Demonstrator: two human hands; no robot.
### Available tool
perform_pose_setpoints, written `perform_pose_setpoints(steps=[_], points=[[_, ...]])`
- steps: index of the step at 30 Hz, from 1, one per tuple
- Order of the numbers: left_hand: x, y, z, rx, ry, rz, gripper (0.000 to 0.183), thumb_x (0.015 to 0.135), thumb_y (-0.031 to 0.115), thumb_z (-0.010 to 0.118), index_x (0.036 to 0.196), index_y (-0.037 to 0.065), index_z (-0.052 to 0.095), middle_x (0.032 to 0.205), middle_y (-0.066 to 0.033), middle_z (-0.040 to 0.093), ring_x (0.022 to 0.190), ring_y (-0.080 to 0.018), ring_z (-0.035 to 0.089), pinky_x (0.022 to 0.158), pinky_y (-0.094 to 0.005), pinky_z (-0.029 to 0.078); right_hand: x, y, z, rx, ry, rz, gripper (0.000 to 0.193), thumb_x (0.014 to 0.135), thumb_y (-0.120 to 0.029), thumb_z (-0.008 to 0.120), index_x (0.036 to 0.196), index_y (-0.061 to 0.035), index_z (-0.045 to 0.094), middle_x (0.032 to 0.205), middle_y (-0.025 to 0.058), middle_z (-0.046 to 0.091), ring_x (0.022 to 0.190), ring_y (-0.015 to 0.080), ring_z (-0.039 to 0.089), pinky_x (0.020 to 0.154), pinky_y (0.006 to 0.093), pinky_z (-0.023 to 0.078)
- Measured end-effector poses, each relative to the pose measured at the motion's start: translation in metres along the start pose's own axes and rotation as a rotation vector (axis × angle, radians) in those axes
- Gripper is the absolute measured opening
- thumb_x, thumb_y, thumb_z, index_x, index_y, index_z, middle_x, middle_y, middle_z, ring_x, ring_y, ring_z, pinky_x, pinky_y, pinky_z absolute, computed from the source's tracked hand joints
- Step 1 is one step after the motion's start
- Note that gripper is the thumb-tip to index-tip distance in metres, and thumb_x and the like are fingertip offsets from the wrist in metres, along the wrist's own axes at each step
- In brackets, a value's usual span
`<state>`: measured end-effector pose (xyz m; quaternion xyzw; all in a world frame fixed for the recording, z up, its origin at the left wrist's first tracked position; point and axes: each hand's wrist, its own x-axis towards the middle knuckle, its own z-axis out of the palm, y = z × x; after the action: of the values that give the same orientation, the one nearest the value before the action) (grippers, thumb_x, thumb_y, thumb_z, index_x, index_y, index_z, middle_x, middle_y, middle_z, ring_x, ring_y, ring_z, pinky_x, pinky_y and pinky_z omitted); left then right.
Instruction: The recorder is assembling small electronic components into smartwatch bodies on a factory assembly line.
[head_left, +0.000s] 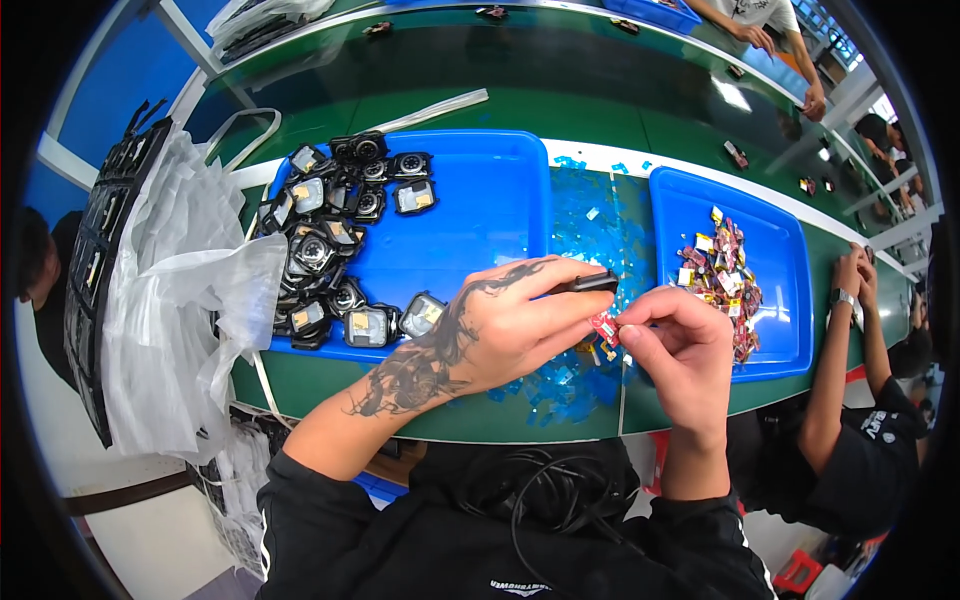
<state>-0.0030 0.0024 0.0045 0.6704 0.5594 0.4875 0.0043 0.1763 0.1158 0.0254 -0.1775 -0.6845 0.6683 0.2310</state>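
My left hand (505, 325), tattooed on its back and wrist, is closed around a black watch case (596, 282), seen edge-on at its fingertips. Thumb and forefinger of my right hand (688, 355) pinch a small red circuit board (606, 328) just below the case. Whether the board is still joined to the case cannot be made out. To the left, a blue tray (480, 190) holds a pile of black watch cases (315, 250). On the right a second blue tray (690, 200) carries a heap of small red and yellow-white electronic parts (735, 285).
Scraps of blue film (570, 395) litter the green bench between the trays. White plastic sheeting (170, 300) and black racks stand at the left. A green conveyor belt (640, 110) runs behind. Co-workers' arms (830, 350) are at the right and far side.
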Motion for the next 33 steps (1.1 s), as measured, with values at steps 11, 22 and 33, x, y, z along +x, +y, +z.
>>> perform_pose_setpoints(steps=[11, 22, 33], points=[[0.005, 0.012, -0.002, -0.403, -0.210, -0.437, 0.009, 0.078, 0.001, 0.077, 0.086, 0.000, 0.072, 0.091, -0.0100, 0.070, 0.079, -0.0142, 0.067, 0.067, -0.0259, 0.054, -0.001, 0.010, -0.009, 0.128, -0.088, 0.072, 0.007, 0.094, 0.000, 0.059, 0.099, -0.0008, 0.054, 0.093, 0.0012, 0.054, 0.083, 0.0048, 0.048, 0.067, 0.0181, 0.041], [-0.002, 0.014, 0.010, -0.793, -0.050, -0.726, 0.028, 0.088, 0.001, 0.067, 0.115, -0.005, 0.065, 0.118, -0.0138, 0.064, 0.101, -0.0153, 0.065, 0.087, -0.0264, 0.056, -0.003, 0.026, 0.019, -0.068, 0.278, -0.152, 0.026, 0.085, 0.006, 0.068, 0.106, 0.0003, 0.053, 0.093, 0.0050, 0.062, 0.084, 0.0080, 0.061, 0.075, 0.0209, 0.050], [-0.003, 0.014, 0.013, -0.898, -0.004, -0.712, 0.037, 0.090, -0.007, 0.063, 0.126, -0.009, 0.057, 0.122, -0.0156, 0.063, 0.104, -0.0166, 0.064, 0.088, -0.0268, 0.055, 0.001, 0.025, 0.018, -0.030, 0.350, -0.163, 0.025, 0.085, 0.008, 0.068, 0.104, 0.0013, 0.052, 0.090, 0.0066, 0.064, 0.080, 0.0083, 0.061, 0.073, 0.0205, 0.048]])
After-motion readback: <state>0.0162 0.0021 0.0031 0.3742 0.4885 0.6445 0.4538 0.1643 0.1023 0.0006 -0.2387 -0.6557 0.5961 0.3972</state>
